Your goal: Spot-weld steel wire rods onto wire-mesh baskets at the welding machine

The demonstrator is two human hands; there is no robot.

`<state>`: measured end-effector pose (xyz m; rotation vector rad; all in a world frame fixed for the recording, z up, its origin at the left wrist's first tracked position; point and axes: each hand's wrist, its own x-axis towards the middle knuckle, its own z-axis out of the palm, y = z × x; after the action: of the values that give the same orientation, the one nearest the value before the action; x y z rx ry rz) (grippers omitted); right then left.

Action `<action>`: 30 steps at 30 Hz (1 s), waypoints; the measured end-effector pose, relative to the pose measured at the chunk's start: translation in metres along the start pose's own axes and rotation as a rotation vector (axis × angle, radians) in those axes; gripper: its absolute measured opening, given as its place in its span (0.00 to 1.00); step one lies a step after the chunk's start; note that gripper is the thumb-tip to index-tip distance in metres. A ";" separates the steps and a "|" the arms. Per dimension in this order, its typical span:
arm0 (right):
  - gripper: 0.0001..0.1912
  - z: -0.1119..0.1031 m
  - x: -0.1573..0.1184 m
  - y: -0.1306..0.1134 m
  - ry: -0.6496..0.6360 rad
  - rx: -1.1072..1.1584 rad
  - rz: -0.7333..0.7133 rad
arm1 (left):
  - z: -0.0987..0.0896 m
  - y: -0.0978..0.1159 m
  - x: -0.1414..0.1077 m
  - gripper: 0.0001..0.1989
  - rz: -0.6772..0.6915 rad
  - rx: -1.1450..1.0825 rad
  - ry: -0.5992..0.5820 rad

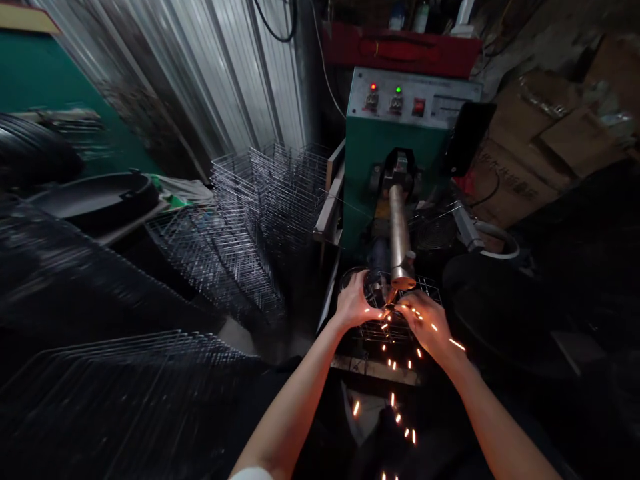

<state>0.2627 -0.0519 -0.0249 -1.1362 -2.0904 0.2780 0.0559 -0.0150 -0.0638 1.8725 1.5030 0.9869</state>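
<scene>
Thumb and fingers stand well parted on the left hand (356,303), while the right hand (425,320) has its fingers bent in toward the same spot; glare and blur hide the contact, so I cannot tell how firmly either one has hold of the wire grid (384,332). That one grid lies beneath both hands, under the tip of the metal cylinder (400,233). Two bare forearms reach forward and converge, the left thumb pointing inward across the grid, the right wrist angled in from the other side. Sparks (393,399) (well over a dozen, too scattered for a sure count) fly around the fingers and fall between the forearms.

One cylinder slopes down toward the hands from one green machine (360,157), whose panel carries two lit lamps, a red lamp (373,87) and a green lamp (399,89), plus one red switch (419,107). One red box (345,48) sits behind the panel. To the left stand stacked wire racks (240,220), too many to count; cardboard boxes (515,180) are piled at right.
</scene>
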 end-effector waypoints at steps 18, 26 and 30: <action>0.07 -0.003 0.002 0.001 -0.017 0.038 0.024 | -0.004 -0.007 -0.001 0.57 0.042 -0.091 -0.041; 0.14 -0.037 -0.058 0.017 -0.036 0.314 0.384 | 0.052 -0.107 -0.084 0.79 -0.401 -0.640 -0.194; 0.21 -0.041 -0.093 0.012 0.031 0.484 0.599 | 0.108 -0.119 -0.095 0.72 -0.432 -1.049 -0.265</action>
<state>0.3305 -0.1248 -0.0484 -1.4074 -1.4844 0.9801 0.0646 -0.0758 -0.2399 0.8394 0.8690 0.9754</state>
